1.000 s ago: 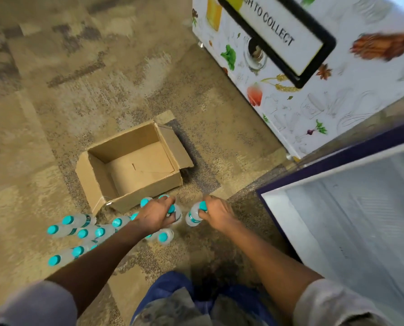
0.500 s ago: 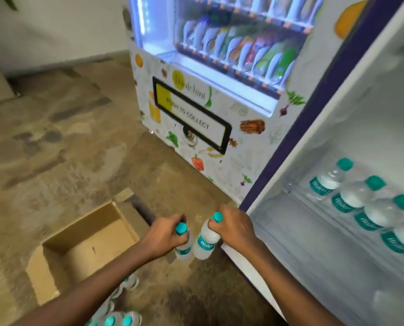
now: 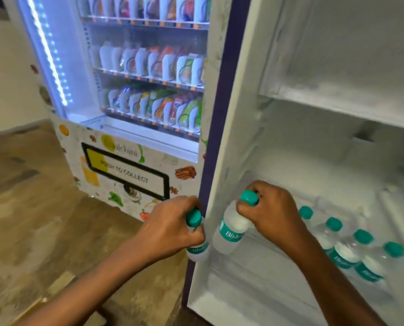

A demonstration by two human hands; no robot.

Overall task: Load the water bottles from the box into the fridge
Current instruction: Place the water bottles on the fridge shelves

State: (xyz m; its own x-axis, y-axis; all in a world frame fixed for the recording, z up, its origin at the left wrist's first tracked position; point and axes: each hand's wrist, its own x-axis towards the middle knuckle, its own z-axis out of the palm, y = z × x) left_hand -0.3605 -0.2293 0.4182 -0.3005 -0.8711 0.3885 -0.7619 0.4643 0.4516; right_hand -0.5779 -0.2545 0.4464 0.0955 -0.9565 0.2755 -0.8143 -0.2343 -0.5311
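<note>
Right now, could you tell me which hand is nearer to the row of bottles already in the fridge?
The right. The right hand, gripping a bottle, is directly beside the row; the left hand, gripping another bottle, is farther left.

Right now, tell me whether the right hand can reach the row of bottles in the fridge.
Probably yes: the right hand, gripping a bottle, is inside the open fridge just left of the row of bottles, with nothing between them.
</note>
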